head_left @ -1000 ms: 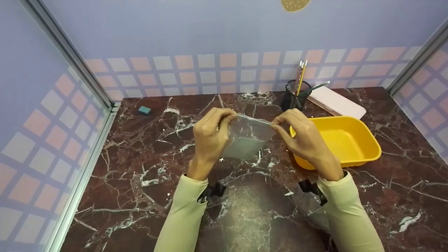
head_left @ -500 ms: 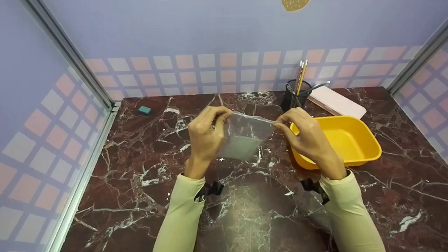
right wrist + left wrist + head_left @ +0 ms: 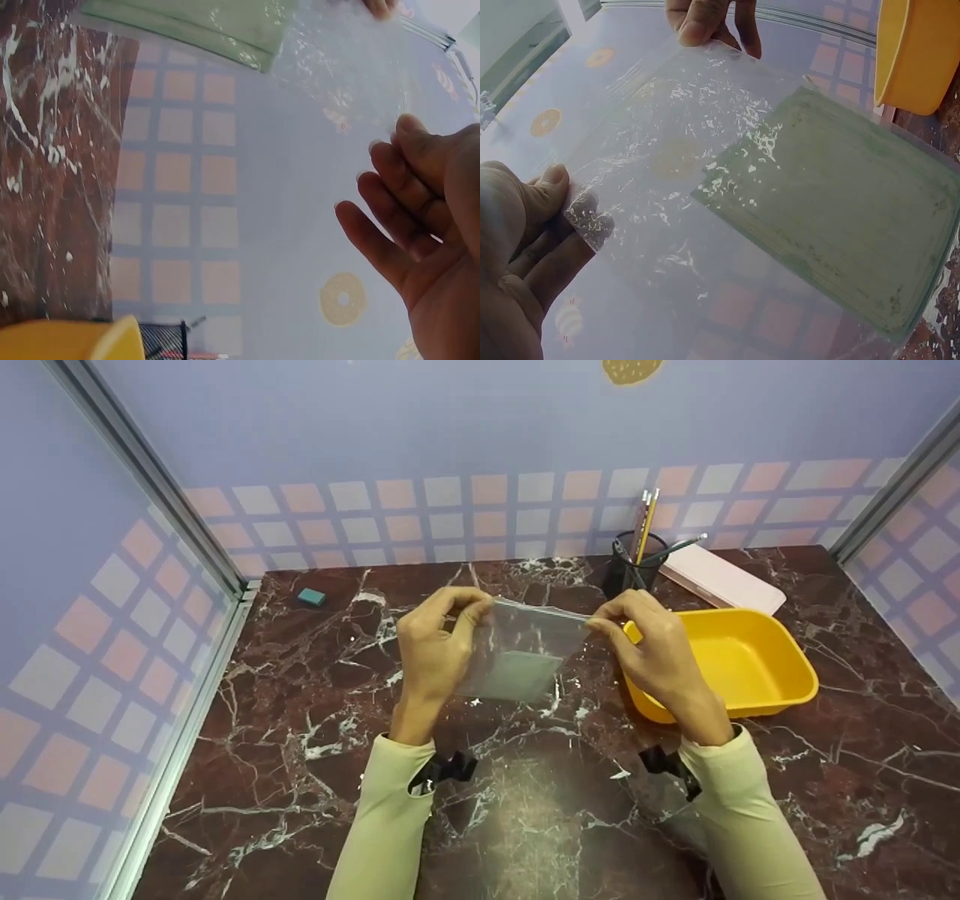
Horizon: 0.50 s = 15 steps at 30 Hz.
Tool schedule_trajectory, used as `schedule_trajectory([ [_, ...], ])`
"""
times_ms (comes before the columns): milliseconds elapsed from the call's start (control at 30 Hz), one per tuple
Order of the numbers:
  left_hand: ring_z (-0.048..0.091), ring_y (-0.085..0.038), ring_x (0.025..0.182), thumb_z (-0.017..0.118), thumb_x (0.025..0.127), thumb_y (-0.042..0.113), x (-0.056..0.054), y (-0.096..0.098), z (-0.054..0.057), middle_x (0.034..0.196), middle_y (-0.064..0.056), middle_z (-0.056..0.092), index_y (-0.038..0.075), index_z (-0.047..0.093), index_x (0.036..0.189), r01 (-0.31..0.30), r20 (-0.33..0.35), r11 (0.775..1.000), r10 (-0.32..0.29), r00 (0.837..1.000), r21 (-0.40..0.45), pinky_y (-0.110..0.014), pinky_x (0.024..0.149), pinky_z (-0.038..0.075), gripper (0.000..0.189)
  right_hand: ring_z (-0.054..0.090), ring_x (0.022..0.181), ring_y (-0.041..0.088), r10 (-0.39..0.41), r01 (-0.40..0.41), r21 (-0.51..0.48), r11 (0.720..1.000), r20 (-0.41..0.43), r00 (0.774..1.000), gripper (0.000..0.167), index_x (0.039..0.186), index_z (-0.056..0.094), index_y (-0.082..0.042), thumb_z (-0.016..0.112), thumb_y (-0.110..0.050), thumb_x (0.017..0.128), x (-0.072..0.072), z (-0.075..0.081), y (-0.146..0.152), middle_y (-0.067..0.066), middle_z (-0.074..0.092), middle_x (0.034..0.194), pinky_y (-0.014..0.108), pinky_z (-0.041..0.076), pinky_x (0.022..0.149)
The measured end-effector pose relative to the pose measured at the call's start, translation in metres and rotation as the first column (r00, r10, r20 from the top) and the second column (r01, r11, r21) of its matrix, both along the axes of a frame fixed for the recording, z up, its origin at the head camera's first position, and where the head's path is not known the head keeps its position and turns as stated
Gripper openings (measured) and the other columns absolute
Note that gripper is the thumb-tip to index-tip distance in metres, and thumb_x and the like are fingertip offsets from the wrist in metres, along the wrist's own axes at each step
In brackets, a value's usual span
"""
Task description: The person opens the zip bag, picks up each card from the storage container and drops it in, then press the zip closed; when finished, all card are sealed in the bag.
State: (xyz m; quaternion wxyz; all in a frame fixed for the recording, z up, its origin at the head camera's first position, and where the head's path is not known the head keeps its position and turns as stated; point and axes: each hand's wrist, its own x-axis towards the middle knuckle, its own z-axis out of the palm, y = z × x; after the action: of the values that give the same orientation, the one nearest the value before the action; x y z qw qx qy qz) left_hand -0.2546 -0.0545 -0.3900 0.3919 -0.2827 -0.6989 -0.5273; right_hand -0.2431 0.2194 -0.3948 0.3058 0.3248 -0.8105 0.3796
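Observation:
A clear plastic zip bag (image 3: 536,628) hangs between both hands above the marble table, its top edge stretched nearly level. Flat pale-green sheets (image 3: 847,210) lie in the bag's lower part. My left hand (image 3: 439,649) pinches the top left corner between thumb and fingers. At the opposite corner, my right hand (image 3: 651,649) pinches the edge with thumb and index finger. The right wrist view shows its other fingers spread away from the plastic.
A yellow tub (image 3: 739,660) stands beside the right hand. Behind it are a black mesh cup (image 3: 630,570) of pencils and a pale pink case (image 3: 724,577). A small teal block (image 3: 311,597) lies at the back left of the dark marble table (image 3: 300,810).
My left hand has moved slightly left, drawing the bag's top edge wider and straighter. The right hand stays almost in place, still pinching its corner.

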Motion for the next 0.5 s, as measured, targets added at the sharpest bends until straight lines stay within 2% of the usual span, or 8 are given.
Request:
schedule_trajectory([
  [67, 0.07, -0.019, 0.068, 0.079, 0.091, -0.005, 0.0, -0.003, 0.0, 0.085, -0.009, 0.076, -0.004, 0.074, 0.093, -0.001, 0.033, 1.0, 0.0, 0.999, 0.027, -0.027, 0.063, 0.063, 0.005, 0.067, 0.086, 0.021, 0.018, -0.013, -0.07, 0.997, 0.078, 0.997, 0.01, 0.098, 0.069, 0.002, 0.077, 0.003, 0.094, 0.0, -0.002, -0.005, 0.011, 0.071, 0.093, 0.019, 0.056, 0.082],
  [133, 0.07, -0.021, 0.066, 0.08, 0.092, -0.002, 0.001, -0.005, 0.0, 0.085, -0.007, 0.077, -0.003, 0.075, 0.093, -0.012, 0.085, 0.998, 0.007, 0.996, 0.067, -0.027, 0.06, 0.062, 0.005, 0.069, 0.087, 0.021, 0.051, -0.024, -0.143, 0.989, 0.185, 0.981, 0.01, 0.102, 0.068, 0.004, 0.076, 0.002, 0.095, 0.001, -0.004, -0.009, 0.01, 0.073, 0.097, 0.02, 0.059, 0.082],
  [200, 0.071, -0.024, 0.065, 0.08, 0.093, 0.001, 0.003, -0.006, -0.001, 0.084, -0.006, 0.077, -0.003, 0.075, 0.094, -0.025, 0.158, 0.992, 0.005, 0.987, 0.127, -0.029, 0.057, 0.063, 0.007, 0.07, 0.088, 0.024, 0.101, -0.038, -0.205, 0.978, 0.308, 0.946, 0.015, 0.108, 0.068, 0.005, 0.075, 0.0, 0.097, 0.001, -0.007, -0.014, 0.011, 0.073, 0.102, 0.024, 0.062, 0.08],
  [300, 0.073, -0.026, 0.067, 0.081, 0.094, 0.006, 0.004, -0.007, -0.001, 0.084, -0.004, 0.077, -0.001, 0.076, 0.096, -0.066, 0.272, 0.974, 0.005, 0.962, 0.216, -0.033, 0.057, 0.065, 0.01, 0.071, 0.089, 0.029, 0.158, -0.054, -0.23, 0.972, 0.463, 0.872, 0.022, 0.114, 0.067, 0.006, 0.077, -0.001, 0.095, -0.001, -0.013, -0.019, 0.013, 0.074, 0.106, 0.026, 0.064, 0.079],
  [367, 0.074, -0.025, 0.07, 0.081, 0.094, 0.007, 0.003, -0.008, -0.002, 0.086, -0.005, 0.076, -0.002, 0.076, 0.097, -0.077, 0.332, 0.959, -0.019, 0.943, 0.274, -0.037, 0.061, 0.067, 0.01, 0.072, 0.089, 0.028, 0.186, -0.072, -0.231, 0.97, 0.523, 0.832, 0.021, 0.114, 0.069, 0.005, 0.077, -0.001, 0.096, -0.003, -0.019, -0.023, 0.014, 0.074, 0.106, 0.027, 0.065, 0.079],
  [400, 0.075, -0.025, 0.071, 0.081, 0.094, 0.006, 0.003, -0.008, -0.003, 0.086, -0.006, 0.076, -0.002, 0.076, 0.098, -0.08, 0.355, 0.952, -0.032, 0.935, 0.297, -0.037, 0.063, 0.067, 0.01, 0.072, 0.087, 0.026, 0.192, -0.077, -0.229, 0.97, 0.537, 0.821, 0.019, 0.113, 0.07, 0.005, 0.077, -0.001, 0.096, -0.004, -0.023, -0.025, 0.014, 0.074, 0.104, 0.028, 0.065, 0.078],
  [467, 0.076, -0.026, 0.072, 0.08, 0.094, 0.006, 0.001, -0.008, -0.004, 0.087, -0.008, 0.076, -0.002, 0.076, 0.098, -0.082, 0.386, 0.939, -0.057, 0.921, 0.335, -0.038, 0.066, 0.068, 0.01, 0.073, 0.083, 0.025, 0.213, -0.088, -0.248, 0.965, 0.54, 0.814, 0.014, 0.109, 0.072, 0.006, 0.076, 0.001, 0.096, -0.007, -0.029, -0.029, 0.015, 0.075, 0.1, 0.03, 0.066, 0.076],
  [500, 0.076, -0.028, 0.072, 0.08, 0.094, 0.005, 0.0, -0.008, -0.005, 0.087, -0.009, 0.076, -0.002, 0.075, 0.098, -0.075, 0.396, 0.931, -0.078, 0.915, 0.357, -0.039, 0.065, 0.068, 0.009, 0.073, 0.081, 0.023, 0.214, -0.084, -0.258, 0.963, 0.533, 0.819, 0.013, 0.107, 0.073, 0.006, 0.076, 0.001, 0.096, -0.008, -0.032, -0.031, 0.015, 0.076, 0.098, 0.03, 0.066, 0.075],
])
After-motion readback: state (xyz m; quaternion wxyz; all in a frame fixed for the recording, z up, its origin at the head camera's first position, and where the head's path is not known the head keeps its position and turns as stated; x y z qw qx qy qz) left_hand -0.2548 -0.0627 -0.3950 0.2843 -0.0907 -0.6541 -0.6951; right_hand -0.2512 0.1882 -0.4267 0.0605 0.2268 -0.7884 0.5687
